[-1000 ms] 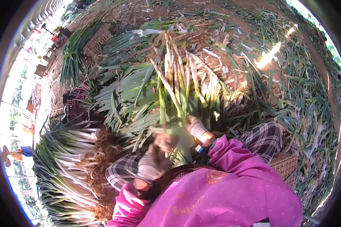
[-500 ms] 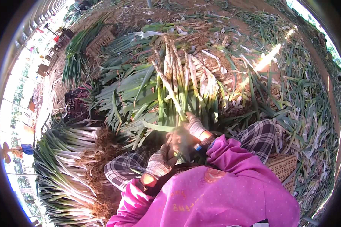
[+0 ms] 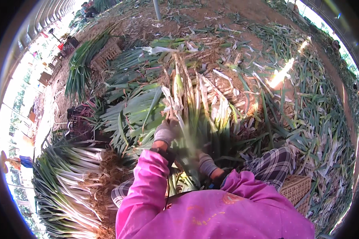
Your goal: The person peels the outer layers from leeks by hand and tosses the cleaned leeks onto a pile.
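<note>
My left hand [image 3: 165,132], in a pale knitted glove, reaches to the front of the middle heap. Its fingers are bent around the lower part of a pale, ragged leek [image 3: 169,100]. My right hand [image 3: 206,163], also gloved, is lower and nearer my lap; motion smears its fingers, so I cannot see what is in them. A blur of green lies between the hands. Untrimmed leeks [image 3: 197,95] with brown, dry outer skins stand propped just beyond my hands. Peeled green and white leaves [image 3: 183,181] lie between my knees.
To my left, cleaned white leeks [image 3: 77,171] lie stacked, roots toward me. A dark crate [image 3: 77,119] and a tan crate [image 3: 107,53] stand beyond. Another tan crate [image 3: 295,191] is by my right side. Leaf scraps [image 3: 307,119] cover the ground rightward; a post [image 3: 157,10] stands far ahead.
My left hand has gone from my lap forward and up to the propped leeks. My right hand has drawn back slightly toward me. The pale leek held slanting before is no longer in that place.
</note>
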### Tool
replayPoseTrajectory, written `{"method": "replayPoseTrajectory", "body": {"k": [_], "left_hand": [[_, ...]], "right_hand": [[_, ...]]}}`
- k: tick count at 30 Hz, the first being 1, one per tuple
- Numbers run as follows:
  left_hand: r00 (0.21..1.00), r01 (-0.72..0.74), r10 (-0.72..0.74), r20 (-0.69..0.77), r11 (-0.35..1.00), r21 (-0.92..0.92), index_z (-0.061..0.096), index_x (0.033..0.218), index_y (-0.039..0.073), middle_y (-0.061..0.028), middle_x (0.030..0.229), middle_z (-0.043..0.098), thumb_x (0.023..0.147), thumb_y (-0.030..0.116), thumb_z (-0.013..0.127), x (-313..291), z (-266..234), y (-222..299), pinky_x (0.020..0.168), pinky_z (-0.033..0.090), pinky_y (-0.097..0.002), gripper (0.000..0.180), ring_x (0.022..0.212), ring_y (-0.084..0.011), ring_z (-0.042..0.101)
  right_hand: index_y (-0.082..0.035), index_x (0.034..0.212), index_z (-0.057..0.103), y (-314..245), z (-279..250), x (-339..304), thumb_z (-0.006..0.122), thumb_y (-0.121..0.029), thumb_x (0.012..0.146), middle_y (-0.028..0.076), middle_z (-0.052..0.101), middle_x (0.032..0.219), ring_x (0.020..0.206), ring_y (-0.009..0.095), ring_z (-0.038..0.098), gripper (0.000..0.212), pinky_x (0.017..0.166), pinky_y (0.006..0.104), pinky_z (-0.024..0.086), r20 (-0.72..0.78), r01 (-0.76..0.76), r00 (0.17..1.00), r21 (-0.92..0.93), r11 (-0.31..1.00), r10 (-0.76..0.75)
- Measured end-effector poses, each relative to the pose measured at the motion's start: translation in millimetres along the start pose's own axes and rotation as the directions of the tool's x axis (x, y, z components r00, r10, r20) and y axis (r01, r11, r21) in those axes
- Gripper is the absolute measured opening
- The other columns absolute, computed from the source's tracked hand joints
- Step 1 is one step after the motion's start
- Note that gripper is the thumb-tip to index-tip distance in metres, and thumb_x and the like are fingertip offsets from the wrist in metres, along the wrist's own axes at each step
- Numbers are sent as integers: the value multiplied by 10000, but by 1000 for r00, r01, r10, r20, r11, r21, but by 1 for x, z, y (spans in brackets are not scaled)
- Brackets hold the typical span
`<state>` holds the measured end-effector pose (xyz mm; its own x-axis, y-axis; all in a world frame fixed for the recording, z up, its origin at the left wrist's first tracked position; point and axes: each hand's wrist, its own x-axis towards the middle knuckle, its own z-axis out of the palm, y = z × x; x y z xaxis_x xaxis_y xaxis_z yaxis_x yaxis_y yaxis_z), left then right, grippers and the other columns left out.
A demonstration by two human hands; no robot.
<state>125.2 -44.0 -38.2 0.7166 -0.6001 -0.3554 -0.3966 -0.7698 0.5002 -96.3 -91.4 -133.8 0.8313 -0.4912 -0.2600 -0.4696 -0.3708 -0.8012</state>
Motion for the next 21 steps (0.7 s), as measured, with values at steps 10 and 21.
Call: {"method": "replayPoseTrajectory", "body": {"k": [10,21], "left_hand": [[999,-8,-2,47,980,199,509,1174,322,-147,1262,437,768,391,513,87,-18,-14,898,432,-378,412,1084,-318,508],[989,3,-19,146,994,112,457,1137,45,-210,902,602,711,357,638,-122,27,-35,752,468,-412,558,845,-361,588]], "right_hand": [[-19,1082,496,-5,-4,-22,617,-277,716,229,580,940,878,363,573,463,762,402,457,52,62,997,-144,988,-55],[-77,1202,446,15,22,27,630,-195,766,136,577,950,877,252,553,487,788,305,442,-191,85,982,448,890,2]]}}
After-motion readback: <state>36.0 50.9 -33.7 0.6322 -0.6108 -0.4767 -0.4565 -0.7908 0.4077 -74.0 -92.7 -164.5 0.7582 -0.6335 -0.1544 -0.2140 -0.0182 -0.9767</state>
